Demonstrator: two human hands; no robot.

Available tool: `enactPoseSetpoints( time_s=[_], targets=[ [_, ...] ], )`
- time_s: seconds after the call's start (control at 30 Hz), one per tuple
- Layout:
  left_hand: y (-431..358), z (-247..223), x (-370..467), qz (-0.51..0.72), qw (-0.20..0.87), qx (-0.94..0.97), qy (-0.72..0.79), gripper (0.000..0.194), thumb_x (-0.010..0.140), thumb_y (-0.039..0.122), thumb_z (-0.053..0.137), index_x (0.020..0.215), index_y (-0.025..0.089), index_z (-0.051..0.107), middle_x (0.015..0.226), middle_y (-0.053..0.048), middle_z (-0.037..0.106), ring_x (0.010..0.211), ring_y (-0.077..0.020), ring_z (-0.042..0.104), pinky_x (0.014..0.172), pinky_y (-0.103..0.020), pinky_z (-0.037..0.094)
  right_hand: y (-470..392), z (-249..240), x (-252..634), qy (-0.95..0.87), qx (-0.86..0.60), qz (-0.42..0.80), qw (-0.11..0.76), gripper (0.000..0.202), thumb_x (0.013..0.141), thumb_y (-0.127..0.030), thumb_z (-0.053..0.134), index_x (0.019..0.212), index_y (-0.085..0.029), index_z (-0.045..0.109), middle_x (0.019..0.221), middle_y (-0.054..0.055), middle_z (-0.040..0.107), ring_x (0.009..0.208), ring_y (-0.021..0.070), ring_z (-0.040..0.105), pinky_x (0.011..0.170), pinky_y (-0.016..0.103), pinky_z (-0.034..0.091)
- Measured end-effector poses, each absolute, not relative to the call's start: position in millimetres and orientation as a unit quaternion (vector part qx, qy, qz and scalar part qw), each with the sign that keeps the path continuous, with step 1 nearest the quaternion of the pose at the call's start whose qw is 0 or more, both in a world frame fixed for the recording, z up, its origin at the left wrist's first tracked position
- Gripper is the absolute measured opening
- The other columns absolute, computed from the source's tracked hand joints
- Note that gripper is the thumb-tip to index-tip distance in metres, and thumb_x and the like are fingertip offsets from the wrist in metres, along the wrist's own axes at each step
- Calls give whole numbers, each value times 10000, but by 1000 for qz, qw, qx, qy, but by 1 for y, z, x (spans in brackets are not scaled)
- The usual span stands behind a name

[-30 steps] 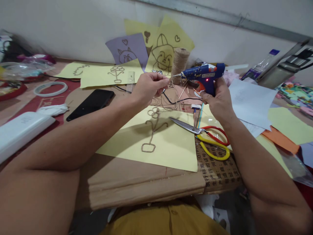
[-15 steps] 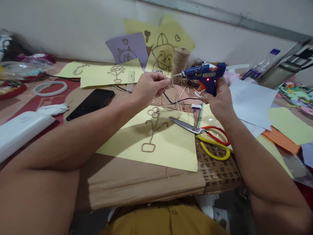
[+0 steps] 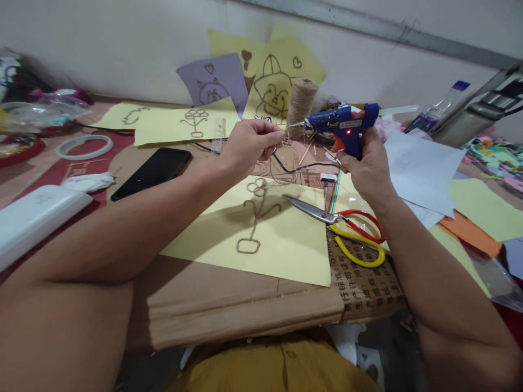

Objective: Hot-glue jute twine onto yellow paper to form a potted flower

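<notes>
My right hand (image 3: 368,163) is wrapped round the handle of a blue hot glue gun (image 3: 341,126), its red light lit and its nozzle pointing left. Close to that nozzle, my left hand (image 3: 255,144) is pinched; what its fingertips hold is too small to make out. Below both hands lies a yellow sheet (image 3: 212,239) with a potted flower (image 3: 254,218) outlined in brown twine. Scissors (image 3: 339,218) with one red and one yellow handle rest across the sheet's right side. A spool of twine (image 3: 301,106) stands upright behind the glue gun's nozzle.
A black phone (image 3: 153,173) and a white box-like device (image 3: 41,223) lie on the left, near a white ring (image 3: 84,147). Yellow and purple sheets (image 3: 220,81) with twine pictures lean on the wall. White paper (image 3: 423,169) and coloured scraps (image 3: 496,163) cover the right.
The glue gun and my right hand have shifted very slightly to the right. My left hand stays pinched by the nozzle, and the things on the table have not moved.
</notes>
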State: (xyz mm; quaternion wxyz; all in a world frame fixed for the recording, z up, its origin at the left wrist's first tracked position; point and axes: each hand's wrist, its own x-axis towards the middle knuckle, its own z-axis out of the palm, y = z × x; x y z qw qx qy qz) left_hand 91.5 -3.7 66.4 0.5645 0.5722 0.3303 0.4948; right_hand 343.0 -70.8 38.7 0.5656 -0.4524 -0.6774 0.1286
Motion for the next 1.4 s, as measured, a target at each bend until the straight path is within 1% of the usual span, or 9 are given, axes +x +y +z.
enactPoseSetpoints(
  time_s=[0.17,0.37,0.57,0.67,0.8,0.9,1.0,1.2,1.4],
  targets=[
    [-5,67,92,495,561,576,328,199,835,3,722,681,126,692,581,-8,635,424,-35,428,424,-199,260,-70,37,343,-676,-452,114,570,463,812,-160,709,1216,-339,574,997,1,723,913,233,726,914,494,650],
    [-6,69,92,493,557,575,340,221,830,13,750,661,131,670,578,-4,636,418,-33,428,428,-206,258,-72,40,342,-672,-450,125,574,456,801,-152,737,1193,-326,582,970,4,714,899,233,725,929,500,653],
    [-6,69,93,496,563,572,332,223,844,-10,700,665,123,687,574,-15,635,427,-43,430,429,-213,252,-68,36,345,-681,-451,123,564,462,824,-151,732,1210,-358,586,1048,13,729,960,254,730,960,542,659],
    [-6,68,92,494,559,577,333,222,837,-12,709,663,125,689,577,-11,630,430,-40,433,424,-201,257,-66,34,347,-680,-457,119,560,456,831,-157,730,1214,-355,583,1109,26,731,1036,264,727,958,534,664],
    [-5,67,92,494,559,580,328,206,840,-5,714,682,127,706,580,-6,630,433,-34,433,418,-183,264,-65,34,348,-689,-459,110,550,464,856,-194,722,1266,-355,577,1148,35,727,1051,263,723,914,507,676],
    [-4,66,91,490,562,581,325,195,830,-7,729,689,126,710,584,-5,631,432,-35,439,414,-182,272,-66,35,350,-691,-467,105,542,477,865,-209,723,1292,-360,570,1104,36,721,1013,264,725,860,489,677],
    [-4,67,91,491,562,581,326,209,834,-25,713,685,122,705,578,-1,625,428,-35,442,410,-183,276,-67,36,350,-691,-470,105,539,459,862,-202,735,1258,-362,569,1041,29,714,975,263,725,847,486,666],
    [-3,66,91,495,562,577,327,219,866,-31,689,703,115,707,594,-4,636,430,-32,448,420,-179,297,-74,42,342,-670,-472,137,556,421,831,-189,743,1184,-323,557,995,12,704,948,231,716,943,480,637],
    [0,65,91,500,569,565,328,214,869,0,710,698,125,683,601,-10,637,460,-45,495,438,-181,288,-76,45,339,-659,-478,147,562,427,803,-180,721,1173,-312,555,991,9,708,934,228,712,968,492,630]
  ],
)
